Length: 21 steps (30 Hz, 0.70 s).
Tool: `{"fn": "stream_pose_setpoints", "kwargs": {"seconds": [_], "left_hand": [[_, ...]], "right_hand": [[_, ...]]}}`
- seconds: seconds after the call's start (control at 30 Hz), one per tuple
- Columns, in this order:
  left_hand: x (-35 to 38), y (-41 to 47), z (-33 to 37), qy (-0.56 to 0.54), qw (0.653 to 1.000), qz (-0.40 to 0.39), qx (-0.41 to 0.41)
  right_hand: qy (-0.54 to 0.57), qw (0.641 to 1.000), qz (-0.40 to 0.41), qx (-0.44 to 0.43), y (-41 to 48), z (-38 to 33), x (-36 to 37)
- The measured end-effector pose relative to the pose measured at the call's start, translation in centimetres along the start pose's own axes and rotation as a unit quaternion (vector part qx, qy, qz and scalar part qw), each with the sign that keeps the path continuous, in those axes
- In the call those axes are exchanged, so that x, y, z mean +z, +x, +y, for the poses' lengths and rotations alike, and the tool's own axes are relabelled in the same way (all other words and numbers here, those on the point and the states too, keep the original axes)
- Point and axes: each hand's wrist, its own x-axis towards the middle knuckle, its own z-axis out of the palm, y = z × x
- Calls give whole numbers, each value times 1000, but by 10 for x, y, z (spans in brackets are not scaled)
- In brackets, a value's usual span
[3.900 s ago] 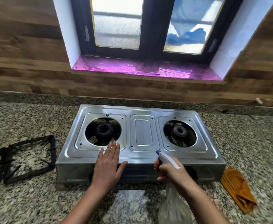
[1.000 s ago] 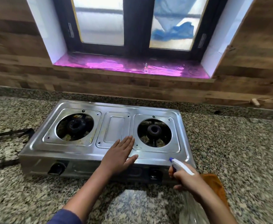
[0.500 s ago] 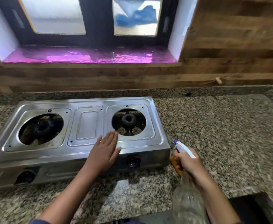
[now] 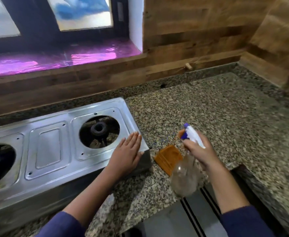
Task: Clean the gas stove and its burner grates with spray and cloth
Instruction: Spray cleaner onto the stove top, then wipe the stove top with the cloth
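Spray bottle [image 4: 185,175] leaves the gas stove [image 4: 54,151]
My right hand [image 4: 197,151] grips it above the orange cloth [image 4: 168,159], frame centre-right; my left hand [image 4: 127,155] rests flat, holding nothing — wiping looks next.

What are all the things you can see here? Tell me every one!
stove: one, shiny silver, on the counter at the left, grates off
burners: two, black, in the stove's round holes; the left one is cut off by the picture's edge
cloth: one, orange, flat on the counter just right of the stove
spray bottle: one, clear with a white and blue top, held above the cloth
counter: one, speckled grey stone
window sill: one, shiny purple, behind the stove
wall: brown wood planks
left hand: flat on the stove's right front corner
right hand: wrapped around the spray bottle's neck
sleeves: two, dark blue
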Motion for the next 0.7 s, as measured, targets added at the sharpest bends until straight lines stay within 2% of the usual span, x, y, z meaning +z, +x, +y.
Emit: {"fn": "stream_pose_setpoints", "kwargs": {"seconds": [0.17, 0.33, 0.47, 0.63, 0.7], "left_hand": [[8, -3, 0, 7, 1000, 23, -7], [8, -4, 0, 7, 1000, 27, -3], [9, -4, -1, 11, 999, 31, -7], [10, -5, -1, 16, 999, 37, -8], [10, -5, -1, 16, 999, 43, -9]], "right_hand": [[55, 985, 101, -131, 32, -23, -8], [22, 974, 150, -169, 64, -12, -3], [91, 973, 169, -129, 75, 2, -6], [35, 987, 143, -67, 71, 19, -17], [-5, 986, 165, -32, 57, 34, -14]]}}
